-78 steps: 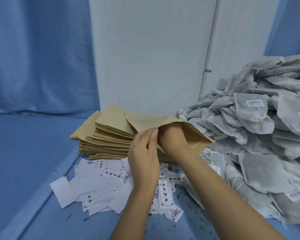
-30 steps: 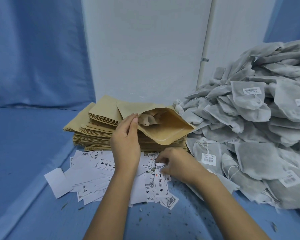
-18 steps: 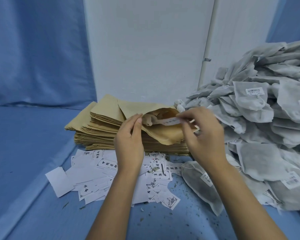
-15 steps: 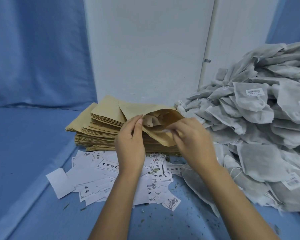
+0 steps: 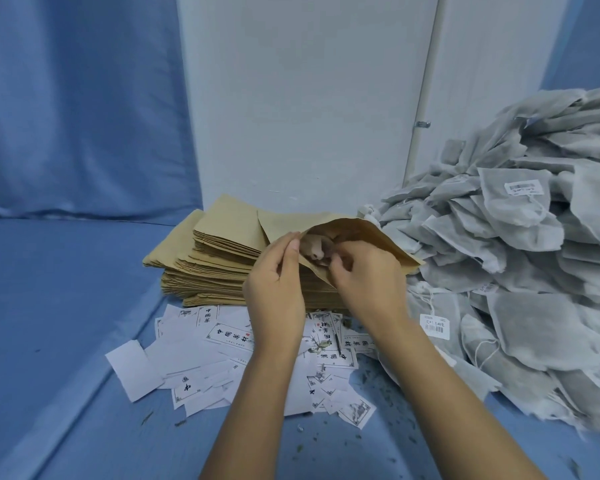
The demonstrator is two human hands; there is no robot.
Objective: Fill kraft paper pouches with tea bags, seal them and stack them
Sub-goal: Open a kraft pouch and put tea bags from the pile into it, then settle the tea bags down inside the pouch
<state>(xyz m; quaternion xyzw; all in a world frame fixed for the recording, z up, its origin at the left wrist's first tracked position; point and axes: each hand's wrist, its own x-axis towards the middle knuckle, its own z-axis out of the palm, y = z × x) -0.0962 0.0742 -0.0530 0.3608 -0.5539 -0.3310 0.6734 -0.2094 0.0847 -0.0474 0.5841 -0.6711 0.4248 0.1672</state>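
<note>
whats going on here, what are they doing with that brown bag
A person is packing tea bags into kraft paper pouches. Their left hand pinches the lip of an open kraft pouch lying on the stack of flat pouches. The right hand has its curled fingers at the pouch's mouth; whether it holds anything is hidden. A heap of tea bags lies to the right, with printed paper slips in front.

A tan kraft paper pouch (image 5: 371,237) is lying tilted on top of the stack of flat pouches (image 5: 215,268). Its mouth is gaping toward the camera, with the left hand (image 5: 274,282) pinching the rim and the right hand (image 5: 368,275) curling its fingers at the opening. A crumpled tea bag (image 5: 314,249) is sitting inside. The heap of grey tea bags (image 5: 520,244) is sprawling just beside the pouch on the right.
</note>
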